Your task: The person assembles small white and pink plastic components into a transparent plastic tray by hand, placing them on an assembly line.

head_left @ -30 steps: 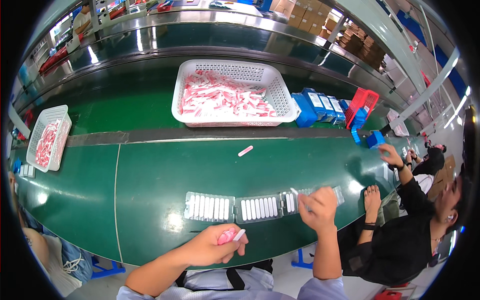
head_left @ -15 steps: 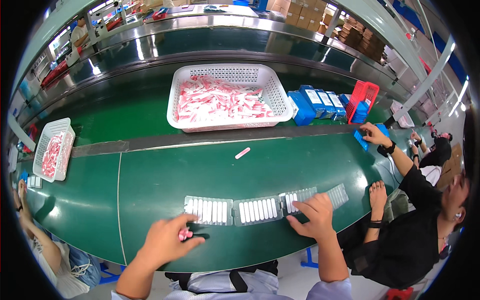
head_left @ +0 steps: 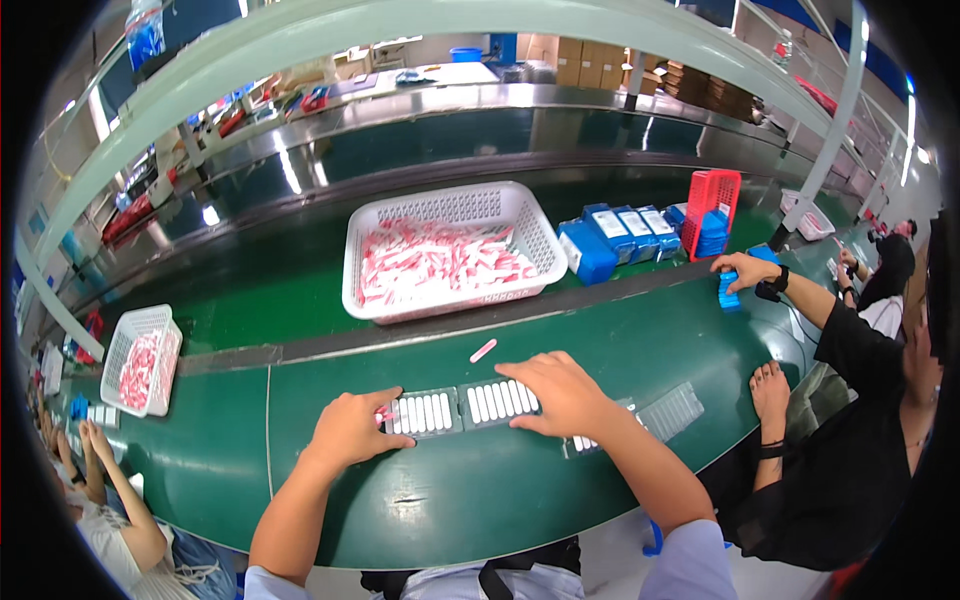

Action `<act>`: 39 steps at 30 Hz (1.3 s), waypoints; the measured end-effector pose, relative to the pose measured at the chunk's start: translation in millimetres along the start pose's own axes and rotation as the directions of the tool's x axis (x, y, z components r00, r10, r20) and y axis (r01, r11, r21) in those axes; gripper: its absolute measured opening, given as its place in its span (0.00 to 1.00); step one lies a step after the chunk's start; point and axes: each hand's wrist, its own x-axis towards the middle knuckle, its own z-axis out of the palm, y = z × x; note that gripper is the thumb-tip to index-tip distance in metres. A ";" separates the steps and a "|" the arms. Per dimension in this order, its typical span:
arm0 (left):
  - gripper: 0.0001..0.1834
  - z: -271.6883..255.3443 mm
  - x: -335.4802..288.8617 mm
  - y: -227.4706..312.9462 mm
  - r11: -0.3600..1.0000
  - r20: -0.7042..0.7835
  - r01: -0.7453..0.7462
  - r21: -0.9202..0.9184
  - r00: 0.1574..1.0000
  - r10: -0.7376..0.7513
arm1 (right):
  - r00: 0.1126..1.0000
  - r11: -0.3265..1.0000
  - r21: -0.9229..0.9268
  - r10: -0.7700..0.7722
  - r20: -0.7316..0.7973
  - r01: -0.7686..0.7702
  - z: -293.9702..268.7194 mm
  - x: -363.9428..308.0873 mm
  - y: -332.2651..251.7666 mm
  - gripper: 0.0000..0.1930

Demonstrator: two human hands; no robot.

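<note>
Head: half-curled right hand (head_left: pixel 532 398) grips tray (head_left: pixel 464 406); left hand (head_left: pixel 352 430) likewise, seemingly with pink sticks (head_left: pixel 381 415).

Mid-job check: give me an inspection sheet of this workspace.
Surface: glossy green worktop with light reflections.
Job's things: clear trays in a row, holding white strips; rightmost tray looks unfilled.
Clutter: one loose pink strip beyond the trays.
Left hand: holds pink pieces at the trays' left end.
Right hand: spans second tray's right part.
Cables: apparently a thin cord near a co-worker's forearm.
Surroundings: filled white baskets, blue boxes, red basket, co-workers both sides.
</note>
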 end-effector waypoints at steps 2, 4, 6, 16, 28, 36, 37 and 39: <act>0.45 3.9 18.3 10.9 1.000 -0.019 -0.002 -0.015 1.000 0.002 | 0.994 0.995 0.016 0.100 0.046 -0.101 -8.9 4.0 11.9 0.42; 0.44 4.7 33.4 34.8 1.000 -0.012 -0.009 0.011 1.000 0.009 | 0.969 0.966 0.080 0.243 0.034 -0.245 -17.8 -6.5 25.2 0.42; 0.44 14.0 48.6 50.1 0.999 0.005 -0.038 -0.007 0.999 0.038 | 0.958 0.953 0.100 0.288 -0.004 -0.286 -26.3 -22.1 38.4 0.42; 0.43 36.7 122.0 133.1 0.988 0.164 -0.080 -0.128 0.981 0.101 | 0.860 0.857 0.148 0.507 -0.065 -0.494 -51.3 -72.9 85.6 0.44; 0.43 85.5 49.5 176.0 0.899 0.208 -0.433 -0.062 0.876 0.436 | 0.886 0.953 -0.083 0.235 -0.400 -0.290 -62.9 -55.9 64.7 0.27; 0.38 39.1 9.0 82.4 0.953 0.233 -0.303 -0.018 0.925 0.299 | 0.871 0.980 -0.133 0.065 -0.486 -0.147 -56.2 -37.3 44.0 0.20; 0.38 33.4 -2.2 62.8 0.962 0.241 -0.275 -0.002 0.933 0.267 | 0.882 0.978 -0.155 0.051 -0.468 -0.139 -51.7 -34.5 41.1 0.19; 0.38 22.4 -21.7 31.1 0.972 0.231 -0.233 0.004 0.946 0.226 | 0.899 0.976 -0.187 0.017 -0.439 -0.109 -43.2 -27.6 28.4 0.19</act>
